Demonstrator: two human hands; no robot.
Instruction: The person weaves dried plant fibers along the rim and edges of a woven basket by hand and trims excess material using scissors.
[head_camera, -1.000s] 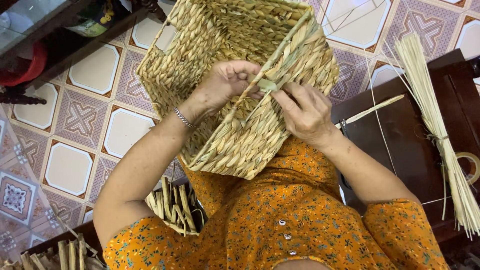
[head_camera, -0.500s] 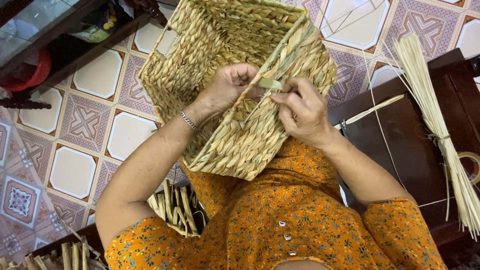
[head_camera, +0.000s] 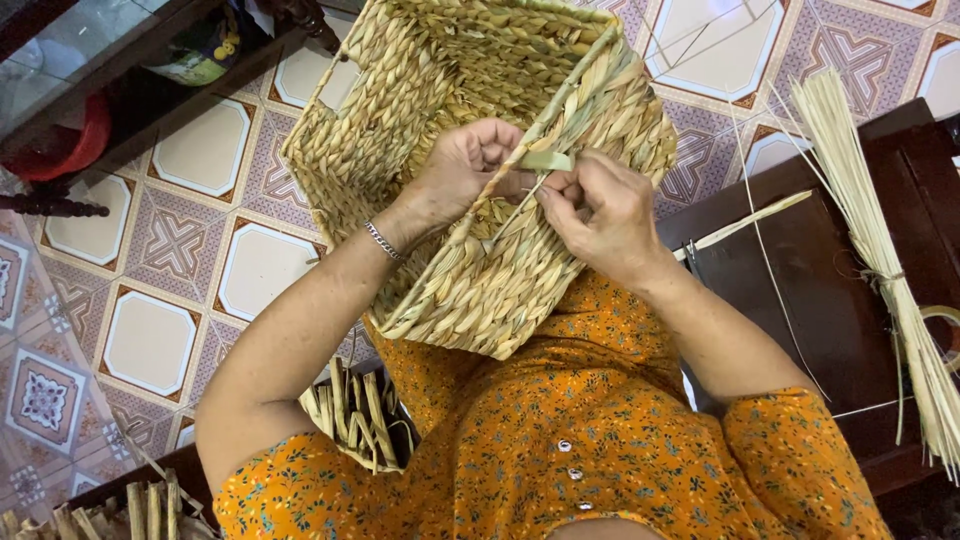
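Her right hand (head_camera: 600, 215) pinches a flat pale strip (head_camera: 545, 160) at the basket's (head_camera: 500, 270) rim, while her left hand (head_camera: 465, 165) grips that rim. The basket rests tilted on her lap, a bundle of reeds (head_camera: 880, 260) beside her.

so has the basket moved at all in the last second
Barely. The woven basket sits at almost the same spot and tilt against the patterned floor tiles. The left hand and right hand grip a pale strip at its rim.
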